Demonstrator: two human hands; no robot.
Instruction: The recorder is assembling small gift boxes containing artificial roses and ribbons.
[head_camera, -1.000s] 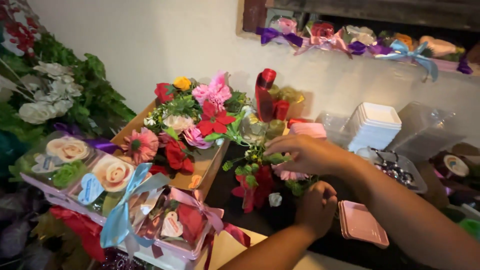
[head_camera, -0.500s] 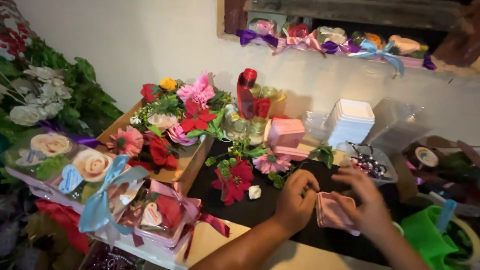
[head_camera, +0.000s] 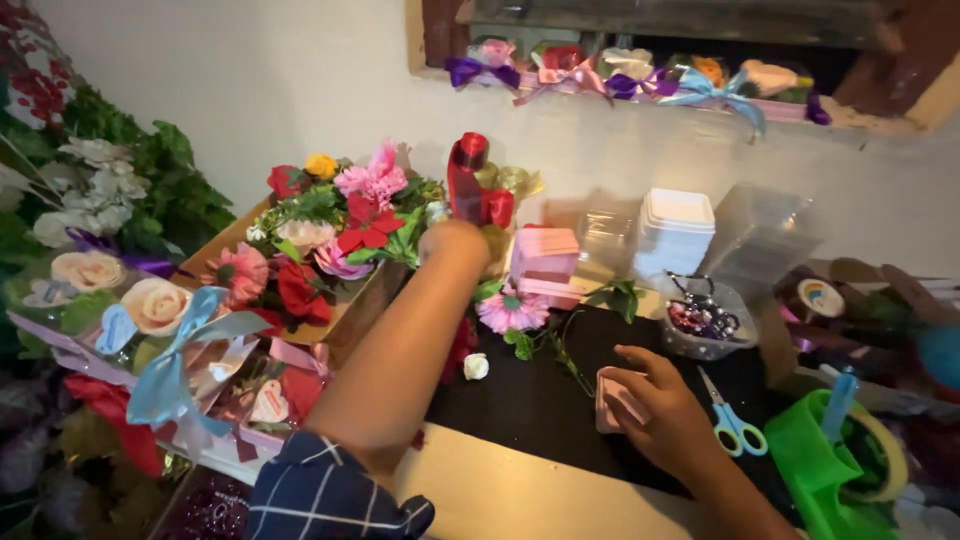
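My left hand (head_camera: 453, 240) reaches out over the black mat (head_camera: 530, 410) to the edge of a cardboard tray of artificial flowers (head_camera: 330, 225). Only its back shows and its fingers are hidden. My right hand (head_camera: 665, 400) rests low on the mat and grips a small pink square box (head_camera: 612, 398) from the right side. A pink daisy (head_camera: 510, 310) with green leaves and a small white rosebud (head_camera: 476, 366) lie on the mat between my arms.
Stacked pink boxes (head_camera: 545, 262), a white box stack (head_camera: 678, 225) and a clear tub of beads (head_camera: 700, 318) stand at the back. Blue-handled scissors (head_camera: 732, 422) and a green tape dispenser (head_camera: 830, 470) lie to the right. Ribboned gift boxes (head_camera: 150, 330) crowd the left.
My left hand left the mat and moved up and left to the flower tray. My right hand came down from the loose flowers and now holds the pink box on the mat.
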